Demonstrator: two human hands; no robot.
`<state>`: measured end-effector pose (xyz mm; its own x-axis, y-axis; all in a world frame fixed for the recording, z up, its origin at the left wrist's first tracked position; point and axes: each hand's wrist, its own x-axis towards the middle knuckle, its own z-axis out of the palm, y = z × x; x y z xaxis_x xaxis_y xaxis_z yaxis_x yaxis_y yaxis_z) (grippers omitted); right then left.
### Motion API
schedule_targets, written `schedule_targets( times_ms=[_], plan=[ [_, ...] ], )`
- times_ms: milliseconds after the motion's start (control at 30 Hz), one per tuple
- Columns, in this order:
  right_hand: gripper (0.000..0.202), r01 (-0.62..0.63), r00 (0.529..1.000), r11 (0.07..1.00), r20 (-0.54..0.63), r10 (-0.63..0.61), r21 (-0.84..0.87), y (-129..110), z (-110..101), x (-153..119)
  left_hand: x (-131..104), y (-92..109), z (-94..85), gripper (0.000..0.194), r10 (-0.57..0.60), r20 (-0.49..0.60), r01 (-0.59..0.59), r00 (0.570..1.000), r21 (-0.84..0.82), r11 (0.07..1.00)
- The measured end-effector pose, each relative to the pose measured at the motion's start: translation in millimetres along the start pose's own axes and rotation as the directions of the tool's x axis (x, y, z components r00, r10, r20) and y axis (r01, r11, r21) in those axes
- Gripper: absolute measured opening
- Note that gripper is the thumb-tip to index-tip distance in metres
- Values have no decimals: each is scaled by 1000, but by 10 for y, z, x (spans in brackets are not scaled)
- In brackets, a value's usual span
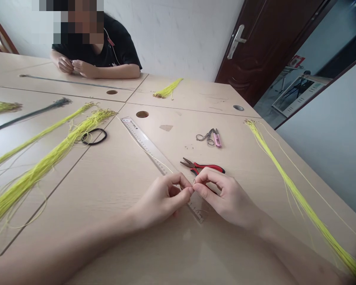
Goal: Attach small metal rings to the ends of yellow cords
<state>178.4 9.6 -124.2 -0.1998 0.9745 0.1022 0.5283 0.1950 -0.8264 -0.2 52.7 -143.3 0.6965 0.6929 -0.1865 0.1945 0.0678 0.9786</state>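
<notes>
Over the near half of a clear ruler (150,147), my two hands meet fingertip to fingertip. My left hand (169,194) is closed in a pinch on a thin pale-yellow cord (141,145), which trails along the ruler toward the far left. In the pinch of my right hand (222,194) a tiny curved metal piece (194,181) just shows; fingers hide most of it. Red-and-black pliers (209,166) lie right behind my right hand, partly covered by it.
Small scissors (209,137) lie beside pink snips (216,138). Yellow cord bundles with metal ends lie left (56,146) and right (287,178); another bundle (167,89) lies farther back. A black hair tie (94,137) is at left. Another person (115,47) sits across the table.
</notes>
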Motion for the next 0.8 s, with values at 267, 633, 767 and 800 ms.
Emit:
schedule_targets(
  times_ms=[267,633,767,800],
  plan=[
    [12,-6,999,1000,-40,5,-3,26,26,-7,9,7,-2,22,6,5,-6,1000,18,1000],
    [12,112,990,989,-73,-119,-93,47,49,2,2,7,2,20,28,6,-28,1000,34,999],
    [13,239,962,955,-87,-257,-175,69,59,4,10,15,3,20,42,6,-42,999,37,998],
    [13,272,952,941,-88,-294,-200,73,60,5,10,16,3,20,44,7,-44,999,39,998]
  ],
)
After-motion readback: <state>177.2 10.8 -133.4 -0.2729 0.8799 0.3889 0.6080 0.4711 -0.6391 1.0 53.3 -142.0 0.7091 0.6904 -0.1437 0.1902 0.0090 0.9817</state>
